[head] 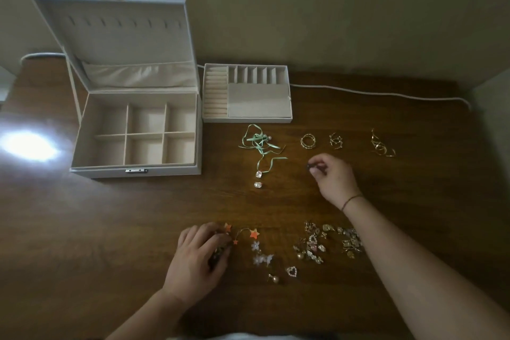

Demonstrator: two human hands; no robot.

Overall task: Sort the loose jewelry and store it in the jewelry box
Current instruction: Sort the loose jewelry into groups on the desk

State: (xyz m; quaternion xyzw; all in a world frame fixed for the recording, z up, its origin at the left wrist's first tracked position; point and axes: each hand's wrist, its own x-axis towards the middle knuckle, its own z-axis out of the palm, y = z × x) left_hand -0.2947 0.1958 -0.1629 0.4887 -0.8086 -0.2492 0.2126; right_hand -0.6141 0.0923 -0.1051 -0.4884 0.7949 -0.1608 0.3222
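At the table's [414,229] back-left corner our white box [135,130] stands open, six compartments bare; our right hand [332,174] pinches a dark bead [309,165], our left [196,257] grips dark jewelry [219,252] near the front edge.

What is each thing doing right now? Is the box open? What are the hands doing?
jewelry box: lid open, compartments bare.
tray: out of the box, on the table.
green ribbon: loose, tangled.
gold rings: grouped on the table.
left hand: gripping small jewelry beside the star piece.
right hand: pinching a small dark piece.
earring pile: unsorted.
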